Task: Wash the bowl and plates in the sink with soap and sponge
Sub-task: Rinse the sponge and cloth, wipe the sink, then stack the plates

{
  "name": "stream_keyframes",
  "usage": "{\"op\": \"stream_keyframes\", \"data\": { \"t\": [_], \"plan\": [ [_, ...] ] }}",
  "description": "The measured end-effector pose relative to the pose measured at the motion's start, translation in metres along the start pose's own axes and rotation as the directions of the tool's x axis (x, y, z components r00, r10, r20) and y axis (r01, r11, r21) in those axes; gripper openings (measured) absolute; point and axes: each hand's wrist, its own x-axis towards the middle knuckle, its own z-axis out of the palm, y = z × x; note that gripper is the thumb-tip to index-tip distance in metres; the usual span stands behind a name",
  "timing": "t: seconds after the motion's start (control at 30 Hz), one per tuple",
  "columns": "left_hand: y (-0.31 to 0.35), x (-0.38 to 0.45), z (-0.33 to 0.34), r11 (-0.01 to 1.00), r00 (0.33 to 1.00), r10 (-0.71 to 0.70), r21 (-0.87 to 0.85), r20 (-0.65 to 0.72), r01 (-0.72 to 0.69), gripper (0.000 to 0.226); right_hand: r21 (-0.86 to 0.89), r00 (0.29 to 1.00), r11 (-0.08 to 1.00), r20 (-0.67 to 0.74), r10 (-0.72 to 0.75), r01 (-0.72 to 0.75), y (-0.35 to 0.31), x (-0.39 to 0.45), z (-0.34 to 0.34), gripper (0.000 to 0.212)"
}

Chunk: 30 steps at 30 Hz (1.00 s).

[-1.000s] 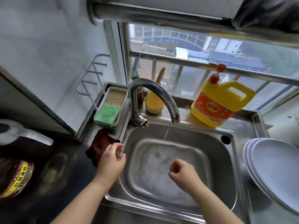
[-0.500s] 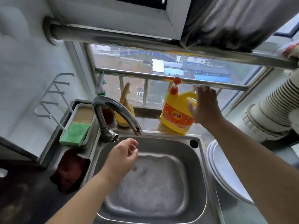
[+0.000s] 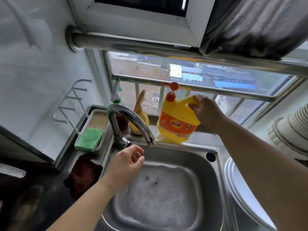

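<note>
My right hand (image 3: 206, 112) grips the handle of the yellow soap jug (image 3: 176, 120), which has a red pump and is tilted off the ledge behind the steel sink (image 3: 215, 165). Foamy water lies in the basin. Over the sink's back left corner, just under the tap (image 3: 128, 120), my left hand (image 3: 128, 162) hovers palm up with loosely curled fingers and holds nothing. A green sponge (image 3: 89, 139) lies in a tray left of the tap. White plates (image 3: 241, 194) are stacked on the counter right of the sink. No bowl is visible.
A dark red cloth (image 3: 83, 174) hangs over the sink's left edge. A spray bottle (image 3: 116, 90) and a yellow brush (image 3: 140, 119) stand on the window ledge. A ribbed white duct (image 3: 293, 130) sits at the far right. White wall hooks (image 3: 71, 104) are at left.
My right hand rose from the basin to the soap jug, closed on its handle and tipped the jug up. My left hand moved from the sink's left rim to under the tap.
</note>
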Motion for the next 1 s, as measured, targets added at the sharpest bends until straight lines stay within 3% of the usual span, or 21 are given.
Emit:
{"op": "stream_keyframes", "data": {
  "t": [0.27,0.67,0.73,0.8,0.9,0.97,1.0],
  "plan": [
    [-0.001,0.004,-0.004,1.000,0.999,-0.025,0.004,-0.028,0.025,0.009,0.059,0.993,0.998,0.112,-0.031,0.025,-0.022,0.013,0.017,0.043],
    [-0.009,0.003,-0.005,0.998,0.998,-0.050,0.021,-0.038,0.051,0.005,0.102,0.995,0.995,0.099,0.010,-0.021,-0.022,0.019,0.027,0.045],
    [-0.011,0.003,-0.005,0.998,0.997,-0.063,0.018,-0.038,0.064,0.004,0.072,0.999,0.997,0.050,0.001,-0.005,-0.019,0.014,0.026,0.054],
    [-0.013,0.002,-0.004,0.997,0.997,-0.073,0.024,-0.035,0.073,0.005,0.062,0.995,0.997,-0.094,-0.028,0.034,-0.018,0.004,0.026,0.057],
    [-0.021,-0.004,-0.002,0.995,0.995,-0.095,0.032,-0.024,0.096,0.005,0.149,0.942,0.985,-0.334,-0.036,0.090,-0.019,-0.029,0.038,0.041],
    [-0.031,-0.011,0.001,0.991,0.992,-0.129,0.023,-0.010,0.129,0.005,0.210,0.939,0.969,-0.338,-0.055,0.132,-0.019,-0.060,0.058,0.028],
    [-0.036,-0.015,0.003,0.989,0.989,-0.150,0.018,-0.002,0.150,0.006,0.239,0.959,0.962,-0.275,-0.064,0.133,-0.019,-0.076,0.070,0.023]
  ]
}}
